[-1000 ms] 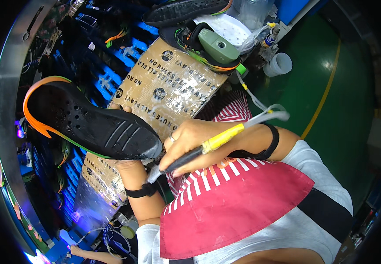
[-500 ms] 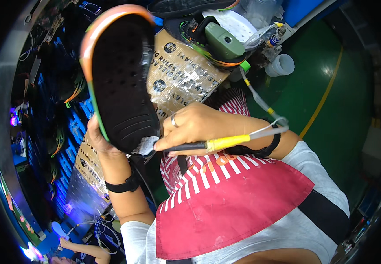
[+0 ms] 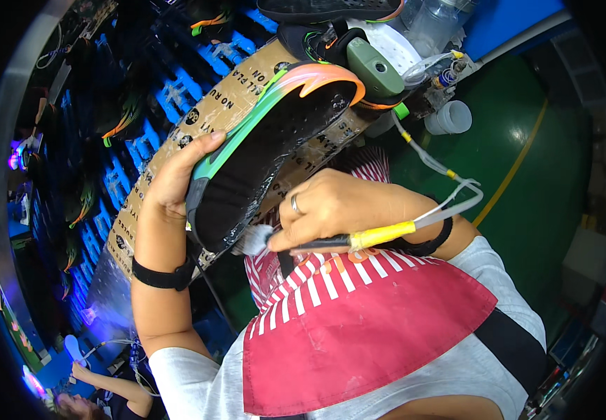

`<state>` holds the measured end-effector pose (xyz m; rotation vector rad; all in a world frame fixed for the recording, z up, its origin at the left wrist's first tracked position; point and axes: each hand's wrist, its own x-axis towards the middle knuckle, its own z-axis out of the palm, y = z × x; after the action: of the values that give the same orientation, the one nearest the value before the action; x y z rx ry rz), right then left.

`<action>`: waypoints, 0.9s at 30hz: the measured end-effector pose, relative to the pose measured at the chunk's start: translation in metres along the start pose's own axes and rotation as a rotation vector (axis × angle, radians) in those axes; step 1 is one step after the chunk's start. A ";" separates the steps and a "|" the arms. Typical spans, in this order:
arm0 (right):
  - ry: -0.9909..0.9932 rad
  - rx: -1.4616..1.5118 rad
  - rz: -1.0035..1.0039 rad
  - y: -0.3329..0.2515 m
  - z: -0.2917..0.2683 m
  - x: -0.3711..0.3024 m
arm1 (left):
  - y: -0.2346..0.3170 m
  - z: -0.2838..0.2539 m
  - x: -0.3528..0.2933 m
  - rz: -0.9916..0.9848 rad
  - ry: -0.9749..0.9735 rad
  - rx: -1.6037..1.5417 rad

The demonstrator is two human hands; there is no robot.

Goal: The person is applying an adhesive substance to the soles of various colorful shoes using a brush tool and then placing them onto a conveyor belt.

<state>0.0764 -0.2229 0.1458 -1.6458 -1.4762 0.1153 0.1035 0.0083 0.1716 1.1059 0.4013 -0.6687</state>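
Note:
My left hand (image 3: 189, 164) grips a shoe sole (image 3: 250, 157) by its outer side, with the thumb on the green and orange sidewall. The sole is held up at a tilt, its black inner face toward my right hand, and a wet-looking whitish streak runs along the near rim. In my right hand (image 3: 345, 206) is a brush (image 3: 252, 240) with pale bristles and a dark handle wrapped in yellow tape. Its bristles are at the sole's lower end, by the rim. A clear tube (image 3: 457, 199) runs from the handle's end.
A cardboard-covered board (image 3: 236, 91) lies beneath the sole. Beyond stand a black shoe part with a green block (image 3: 375, 68), another sole (image 3: 331, 8) and a white tray (image 3: 397, 45). White cups (image 3: 450, 117) are at the right. Blue racks (image 3: 177, 91) line the left; a co-worker's arm (image 3: 110, 385) shows lower left.
My left hand has turned and tilted the sole, bringing its green and orange sidewall into sight and its toe rightward. My right hand and the brush have shifted slightly right.

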 end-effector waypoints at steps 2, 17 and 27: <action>0.139 -0.053 0.014 -0.001 0.000 -0.001 | 0.003 0.002 0.001 -0.043 -0.045 0.054; 0.087 -0.089 0.022 -0.009 0.012 -0.003 | 0.002 -0.007 -0.009 -0.069 0.038 0.339; 0.761 0.225 0.311 0.025 -0.002 -0.007 | -0.050 -0.023 -0.003 -0.022 0.252 -0.176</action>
<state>0.0945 -0.2269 0.1277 -1.4825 -0.6088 -0.1570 0.0684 0.0155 0.1299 1.0216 0.6764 -0.5035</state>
